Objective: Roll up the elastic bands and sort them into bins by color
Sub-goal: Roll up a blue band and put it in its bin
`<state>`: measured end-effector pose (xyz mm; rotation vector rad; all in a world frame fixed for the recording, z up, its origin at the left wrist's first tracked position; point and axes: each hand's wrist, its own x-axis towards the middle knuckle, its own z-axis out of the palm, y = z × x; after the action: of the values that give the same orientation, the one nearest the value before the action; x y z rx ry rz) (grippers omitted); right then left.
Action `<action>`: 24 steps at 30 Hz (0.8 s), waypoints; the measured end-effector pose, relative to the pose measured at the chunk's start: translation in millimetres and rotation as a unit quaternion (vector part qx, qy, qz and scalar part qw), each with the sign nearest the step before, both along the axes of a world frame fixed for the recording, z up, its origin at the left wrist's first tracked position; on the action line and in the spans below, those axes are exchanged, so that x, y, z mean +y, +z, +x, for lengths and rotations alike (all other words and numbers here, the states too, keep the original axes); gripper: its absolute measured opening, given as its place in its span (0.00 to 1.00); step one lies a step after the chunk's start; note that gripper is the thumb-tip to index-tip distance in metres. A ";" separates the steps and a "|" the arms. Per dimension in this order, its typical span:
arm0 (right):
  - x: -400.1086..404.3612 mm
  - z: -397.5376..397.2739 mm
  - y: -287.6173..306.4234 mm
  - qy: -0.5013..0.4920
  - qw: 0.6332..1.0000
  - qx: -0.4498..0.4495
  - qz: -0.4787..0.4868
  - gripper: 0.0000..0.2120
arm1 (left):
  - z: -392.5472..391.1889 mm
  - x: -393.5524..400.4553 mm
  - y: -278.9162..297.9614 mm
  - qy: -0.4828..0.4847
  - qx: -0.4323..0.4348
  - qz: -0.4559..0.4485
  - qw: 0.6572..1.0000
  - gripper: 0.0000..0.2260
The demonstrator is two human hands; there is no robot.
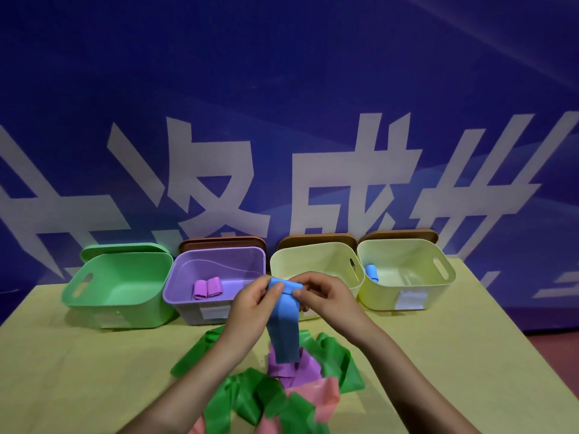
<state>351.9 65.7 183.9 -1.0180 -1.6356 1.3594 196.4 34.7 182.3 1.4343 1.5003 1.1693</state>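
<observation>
Yellow tabletop (78,355), 4 plastic bins along the blue wall.
My left hand (250,303) and right hand (326,297) both pinch the blue elastic band's (283,327) top, tail hanging free so I can roll it downward.

Blue band (283,324) pinched between hands (294,297)

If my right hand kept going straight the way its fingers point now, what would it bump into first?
Probably your left hand: the right hand points leftward across the rolled top of the blue elastic band that both pinch. Depth looks similar, though unclear.
</observation>
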 end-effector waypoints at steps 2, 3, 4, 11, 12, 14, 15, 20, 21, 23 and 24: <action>-0.1 -0.9 0.3 0.002 1.000 0.006 -0.011 0.08 | -1.7 2.4 -3.6 0.003 0.021 0.013 1.000 0.11; -0.2 -1.7 0.3 -0.003 1.000 0.009 -0.015 0.07 | -2.2 3.1 -5.9 -0.001 0.025 0.018 1.000 0.10; -0.4 -2.9 0.0 -0.013 1.000 0.012 -0.014 0.07 | -2.2 3.1 -6.5 -0.004 0.026 0.017 0.999 0.10; -2.6 -8.0 3.5 -0.086 0.995 0.041 0.017 0.04 | 2.7 1.1 -0.4 -0.009 -0.168 -0.067 0.984 0.07; -2.6 -8.3 5.6 -0.090 0.995 0.048 0.018 0.03 | 3.9 0.8 0.8 -0.019 -0.203 -0.092 0.975 0.08; -1.8 -8.7 9.3 -0.096 0.994 0.054 0.018 0.04 | 7.5 -0.2 3.0 -0.052 -0.267 -0.137 0.953 0.15; -1.2 -8.5 10.5 -0.098 0.994 0.053 0.019 0.04 | 9.6 -1.1 3.9 -0.071 -0.294 -0.151 0.941 0.19; 0.1 -4.9 14.7 -0.110 0.992 0.060 0.014 0.06 | 15.1 -4.9 3.4 -0.121 -0.349 -0.170 0.913 0.23; 0.3 -3.7 16.1 -0.113 0.991 0.072 0.012 0.06 | 15.6 -5.5 2.3 -0.124 -0.358 -0.170 0.910 0.23; 1.0 -1.6 19.3 -0.115 0.989 0.088 0.011 0.06 | 17.3 -6.7 1.3 -0.135 -0.372 -0.167 0.903 0.20; 1.1 -0.8 20.8 -0.113 0.989 0.091 0.011 0.06 | 18.7 -7.3 2.2 -0.136 -0.376 -0.164 0.902 0.18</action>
<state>351.1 66.7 204.7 -1.0012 -1.3542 1.2420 215.1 27.4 184.5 0.7811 0.8599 1.0550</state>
